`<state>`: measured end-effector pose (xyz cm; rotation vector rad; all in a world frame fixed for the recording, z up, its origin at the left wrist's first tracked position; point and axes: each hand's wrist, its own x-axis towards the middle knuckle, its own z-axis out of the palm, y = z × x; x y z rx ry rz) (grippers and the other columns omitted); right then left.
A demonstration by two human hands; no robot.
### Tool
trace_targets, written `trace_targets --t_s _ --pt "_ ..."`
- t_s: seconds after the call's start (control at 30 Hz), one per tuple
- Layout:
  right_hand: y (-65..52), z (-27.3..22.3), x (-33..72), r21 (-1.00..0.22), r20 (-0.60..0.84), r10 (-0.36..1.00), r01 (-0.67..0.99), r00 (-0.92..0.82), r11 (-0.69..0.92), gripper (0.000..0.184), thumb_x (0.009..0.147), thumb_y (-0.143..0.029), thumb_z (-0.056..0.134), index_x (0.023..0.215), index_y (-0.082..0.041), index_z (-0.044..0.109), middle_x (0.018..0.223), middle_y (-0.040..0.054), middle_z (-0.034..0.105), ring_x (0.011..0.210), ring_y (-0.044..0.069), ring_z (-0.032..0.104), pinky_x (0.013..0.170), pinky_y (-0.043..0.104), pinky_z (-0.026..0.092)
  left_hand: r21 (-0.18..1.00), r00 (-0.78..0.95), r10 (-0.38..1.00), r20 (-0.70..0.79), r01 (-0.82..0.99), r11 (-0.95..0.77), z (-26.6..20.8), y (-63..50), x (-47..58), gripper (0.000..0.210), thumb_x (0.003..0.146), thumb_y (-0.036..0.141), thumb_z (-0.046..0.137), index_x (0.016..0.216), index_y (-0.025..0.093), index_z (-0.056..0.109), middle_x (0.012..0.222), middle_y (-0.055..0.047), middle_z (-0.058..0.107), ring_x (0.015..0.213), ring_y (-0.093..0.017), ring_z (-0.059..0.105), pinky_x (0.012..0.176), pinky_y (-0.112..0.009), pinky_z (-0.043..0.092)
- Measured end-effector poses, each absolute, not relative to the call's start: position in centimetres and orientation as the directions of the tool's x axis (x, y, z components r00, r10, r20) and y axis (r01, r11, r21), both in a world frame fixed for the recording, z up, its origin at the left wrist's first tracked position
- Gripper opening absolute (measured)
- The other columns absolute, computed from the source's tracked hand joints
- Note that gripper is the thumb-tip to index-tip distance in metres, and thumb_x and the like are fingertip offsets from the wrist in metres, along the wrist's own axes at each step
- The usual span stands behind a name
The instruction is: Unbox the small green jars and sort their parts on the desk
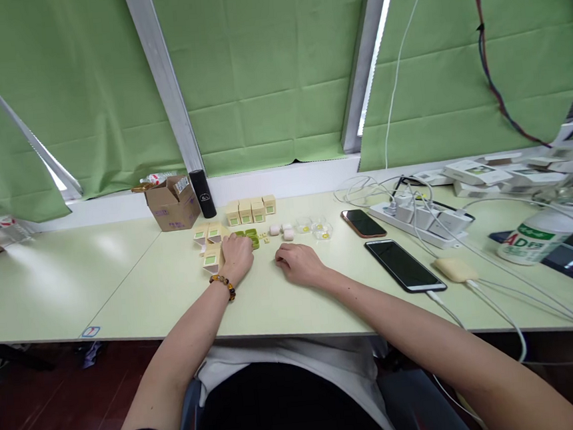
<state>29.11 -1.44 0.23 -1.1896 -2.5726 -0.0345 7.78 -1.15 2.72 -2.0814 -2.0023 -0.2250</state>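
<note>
My left hand [238, 256], with a beaded bracelet [222, 286] on its wrist, is bent closed over the table. It is beside small cream boxes with open flaps [213, 258] and in front of a green compartment tray [252, 236]; whatever it grips is hidden. My right hand [301, 264] rests close to the table, fingers curled together, and I cannot make out anything in them. Beyond the hands lie tiny yellowish pieces [264, 238], several pinkish-white small cylinders [288, 233] and clear round containers with yellow bits inside [323, 232].
Behind stand a row of cream boxes [250, 210], a black cylinder [203, 194] and a cardboard box [172, 203]. To the right are two phones [405, 265] [362, 223], a power strip [418, 223], loose white cables, a cream charging block [456, 270] and a white bottle [539, 236].
</note>
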Motion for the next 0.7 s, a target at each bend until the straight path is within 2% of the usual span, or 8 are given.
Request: trace_targets --t_s 0.3,0.4,0.5,0.7 --pt "-1.6 0.5 29.1 -0.098 0.268 0.743 0.749 -0.614 0.655 0.023 0.101 -0.019 0.052 0.104 -0.02 0.074 0.111 0.0086 0.074 0.096 0.02 0.068 0.073 0.03 0.039 -0.068 0.047 0.963 0.265 0.997 -0.03 3.5 -2.1 8.0 0.022 0.098 0.015 0.054 0.085 0.018 0.072 0.093 -0.015 0.076 0.104 -0.031 0.063 0.092 -0.041 0.04" --pt "-1.6 0.5 29.1 -0.093 0.27 0.739 0.747 -0.617 0.658 0.023 0.101 -0.02 0.052 0.104 -0.02 0.074 0.111 0.0084 0.074 0.095 0.02 0.068 0.073 0.03 0.04 -0.093 0.062 0.949 0.308 0.995 -0.035 3.8 -2.8 7.9 0.016 0.096 0.014 0.055 0.097 0.018 0.071 0.094 -0.014 0.076 0.105 -0.032 0.063 0.091 -0.041 0.041" --pt "-1.5 0.3 29.1 -0.088 0.281 0.736 0.747 -0.616 0.659 0.022 0.101 -0.021 0.052 0.104 -0.021 0.074 0.11 0.0082 0.075 0.094 0.021 0.069 0.073 0.029 0.039 -0.099 0.044 0.945 0.324 0.995 -0.012 4.5 -3.7 7.8 0.023 0.09 0.01 0.057 0.109 0.017 0.068 0.095 -0.015 0.076 0.107 -0.033 0.065 0.089 -0.041 0.043" --pt "-1.6 0.4 29.2 -0.099 0.293 0.735 0.745 -0.611 0.659 0.021 0.101 -0.021 0.054 0.103 -0.021 0.075 0.11 0.0079 0.075 0.094 0.02 0.069 0.071 0.029 0.039 -0.112 -0.042 0.988 0.147 0.992 0.059 5.9 -5.2 7.7 0.027 0.085 0.005 0.059 0.109 0.015 0.068 0.102 -0.018 0.076 0.099 -0.032 0.073 0.081 -0.037 0.049"
